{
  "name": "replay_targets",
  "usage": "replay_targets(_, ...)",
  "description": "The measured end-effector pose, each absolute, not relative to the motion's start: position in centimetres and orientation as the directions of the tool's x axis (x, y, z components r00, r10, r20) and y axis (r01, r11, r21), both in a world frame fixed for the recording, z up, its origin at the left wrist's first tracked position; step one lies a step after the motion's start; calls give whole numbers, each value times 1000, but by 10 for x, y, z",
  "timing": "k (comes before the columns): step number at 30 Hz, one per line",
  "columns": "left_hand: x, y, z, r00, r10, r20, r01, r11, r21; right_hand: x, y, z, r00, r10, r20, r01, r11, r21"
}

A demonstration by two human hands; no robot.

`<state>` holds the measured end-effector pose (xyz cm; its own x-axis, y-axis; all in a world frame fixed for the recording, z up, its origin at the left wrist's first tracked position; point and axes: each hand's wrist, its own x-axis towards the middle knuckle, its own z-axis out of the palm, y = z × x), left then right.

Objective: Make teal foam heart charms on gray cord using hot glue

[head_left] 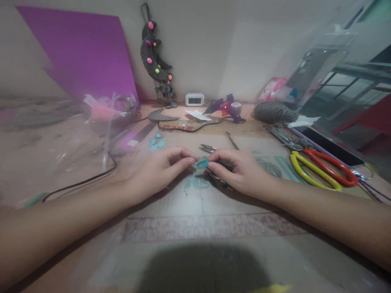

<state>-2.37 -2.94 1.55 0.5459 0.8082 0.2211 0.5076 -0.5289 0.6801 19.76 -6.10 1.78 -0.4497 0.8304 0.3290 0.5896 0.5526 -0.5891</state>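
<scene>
My right hand [232, 169] pinches a small turquoise piece [203, 163] between thumb and forefinger, over the middle of the table. Dark material [226, 164] shows in and below that hand, too hidden to name. Facing it, my left hand [171, 167] has thumb and forefinger pressed together just left of the turquoise piece. Whatever is in that pinch is too small to make out. Just beyond the fingertips lie small scissors [207, 148], their blades partly showing. Several turquoise cut-outs [157, 143], some heart-like, rest on the table beyond my left hand.
A dark blue glue gun [224, 108] with a lit red light stands at the back, near a white digital clock [194, 99] and grey crescent [163, 116]. To the right are grey yarn [275, 112], red-and-yellow-handled scissors [314, 173] and a phone [330, 146]. A cable [82, 179] crosses the left.
</scene>
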Motion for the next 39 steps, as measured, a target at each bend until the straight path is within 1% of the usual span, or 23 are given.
replay_targets(4, -24, -28, 15, 568, 789, 235, 503, -558, 660, 197, -60, 18, -450, 831, 326, 587, 551, -593)
replay_targets(9, -23, -28, 14, 608, 727, 319, 454, -648, 612, 197, -59, 17, -471, 819, 327, 579, 567, -586)
replay_targets(13, -23, -29, 12, 636, 655, 408, 407, -734, 543, 197, -59, 15, -503, 793, 345, 580, 605, -546)
replay_targets(16, -24, -30, 11, 649, 624, 436, 386, -763, 519, 197, -59, 14, -531, 762, 370, 576, 645, -502)
replay_targets(21, -24, -30, 11, 666, 602, 440, 366, -778, 511, 195, -59, 13, -572, 726, 381, 570, 686, -452)
replay_targets(29, -22, -29, 13, 684, 593, 424, 362, -781, 509, 197, -60, 13, -584, 712, 390, 559, 701, -443)
replay_targets(34, -23, -29, 12, 687, 606, 402, 365, -765, 530, 196, -59, 13, -579, 724, 376, 559, 687, -463)
replay_targets(39, -24, -28, 12, 660, 646, 383, 399, -733, 551, 196, -59, 17, -499, 792, 352, 581, 607, -543)
